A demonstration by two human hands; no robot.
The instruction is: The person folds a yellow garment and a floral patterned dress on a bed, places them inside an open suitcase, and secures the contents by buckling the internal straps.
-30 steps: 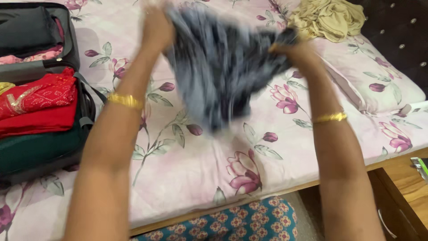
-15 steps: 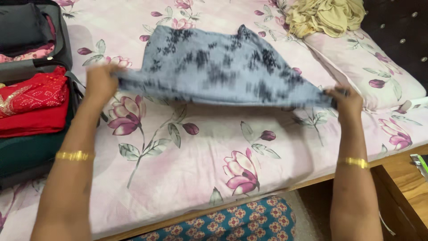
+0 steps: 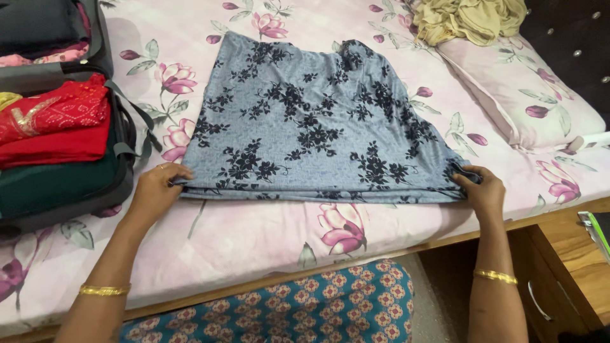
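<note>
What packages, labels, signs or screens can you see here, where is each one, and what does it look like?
No signs or screens in view.
Possible package or card: far right edge, on the wooden bedside unit; flat, pale with a green stripe, mostly cut off, too little showing to tell its kind.

Garment (image 3: 318,121) flat on bed (image 3: 254,241), suitcase (image 3: 95,184) to its left, pillow (image 3: 527,95) right.

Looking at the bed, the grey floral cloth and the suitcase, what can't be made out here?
Head view only:
- Fingers of the left hand and right hand: tips tucked under the cloth's corners.
- Grey floral garment: its underside and layers, hidden by its own top.
- Suitcase: cut off by the left edge; lower contents covered by red folded clothes.
- Beige cloth: cut by the top edge.
</note>
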